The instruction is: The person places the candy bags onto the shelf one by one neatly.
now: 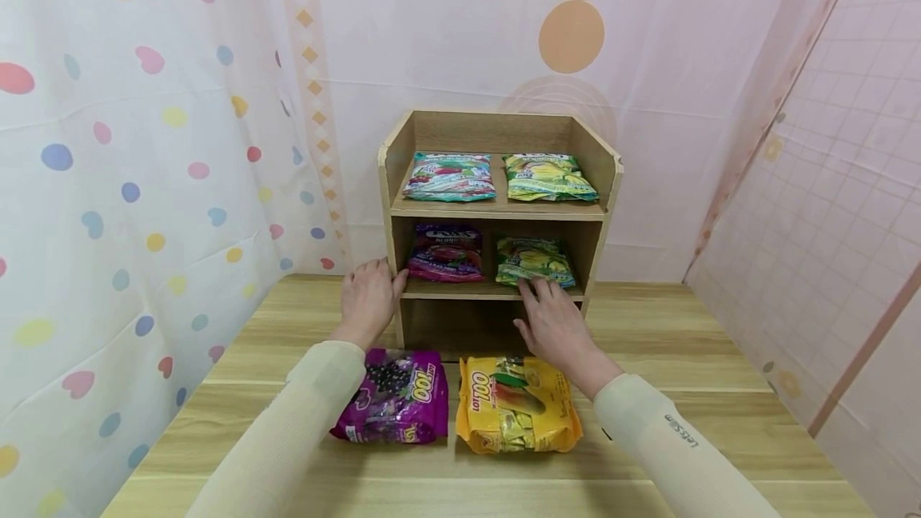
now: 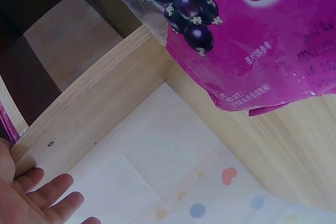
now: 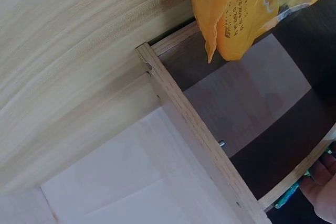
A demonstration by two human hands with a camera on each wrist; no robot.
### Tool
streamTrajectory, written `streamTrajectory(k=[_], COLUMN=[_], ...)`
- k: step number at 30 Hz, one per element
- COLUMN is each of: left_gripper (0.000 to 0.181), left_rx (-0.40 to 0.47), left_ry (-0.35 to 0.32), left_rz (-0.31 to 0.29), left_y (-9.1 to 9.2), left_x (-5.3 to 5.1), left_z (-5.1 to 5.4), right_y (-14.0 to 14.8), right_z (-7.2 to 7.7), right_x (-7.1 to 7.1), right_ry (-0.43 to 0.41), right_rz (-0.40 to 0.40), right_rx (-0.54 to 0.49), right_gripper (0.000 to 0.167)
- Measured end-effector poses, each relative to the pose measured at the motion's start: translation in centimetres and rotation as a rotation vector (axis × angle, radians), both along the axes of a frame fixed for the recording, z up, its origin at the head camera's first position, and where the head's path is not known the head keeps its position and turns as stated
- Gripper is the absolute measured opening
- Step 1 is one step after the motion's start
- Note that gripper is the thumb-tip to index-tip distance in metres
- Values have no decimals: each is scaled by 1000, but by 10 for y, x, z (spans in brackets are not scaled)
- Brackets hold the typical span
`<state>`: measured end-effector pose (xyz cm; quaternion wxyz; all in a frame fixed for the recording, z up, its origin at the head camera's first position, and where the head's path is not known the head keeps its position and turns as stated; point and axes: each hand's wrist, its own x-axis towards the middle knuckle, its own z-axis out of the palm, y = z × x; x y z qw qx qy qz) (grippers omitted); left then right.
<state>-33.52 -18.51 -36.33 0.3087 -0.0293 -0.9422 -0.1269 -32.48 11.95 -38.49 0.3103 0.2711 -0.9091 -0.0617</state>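
Note:
A small three-tier wooden shelf (image 1: 496, 216) stands on the table. My left hand (image 1: 370, 302) holds its left side panel, with the thumb at the front edge and the fingers loosely spread along the outside. My right hand (image 1: 557, 326) reaches to the middle tier, its fingertips touching the front edge of a green and yellow candy bag (image 1: 534, 260). In the right wrist view only part of the right hand (image 3: 320, 192) shows, by the shelf board. Left of the green bag lies a dark purple candy bag (image 1: 446, 254).
A teal and red bag (image 1: 450, 177) and a yellow-green bag (image 1: 548, 177) lie on the top tier. In front of the bottom tier, a purple grape-pictured bag (image 1: 396, 398) and a yellow mango-pictured bag (image 1: 514, 406) lie on the table (image 1: 669, 358). Patterned curtains (image 1: 460, 30) hang behind.

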Motion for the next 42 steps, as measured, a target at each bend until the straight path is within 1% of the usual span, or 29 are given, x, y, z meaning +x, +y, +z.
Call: streamTrajectory(k=[8, 19, 30, 35, 42], left_gripper=[42, 42, 42, 42, 42], left_rx=[8, -7, -1, 8, 11], left_ry=[-31, -5, -16, -25, -34], left_rz=[3, -3, 3, 6, 4], left_y=[0, 0, -1, -1, 0], left_x=[-1, -1, -2, -2, -1], left_z=[1, 0, 0, 0, 1], right_y=[1, 3, 5, 6, 10], right_z=[1, -1, -1, -1, -4], right_x=[-1, -1, 1, 1, 3], right_ry=[-36, -94, -153, -161, -147], right_rz=[-14, -14, -33, -32, -16], right_rx=[23, -2, -33, -29, -31], right_gripper=[68, 68, 65, 64, 65])
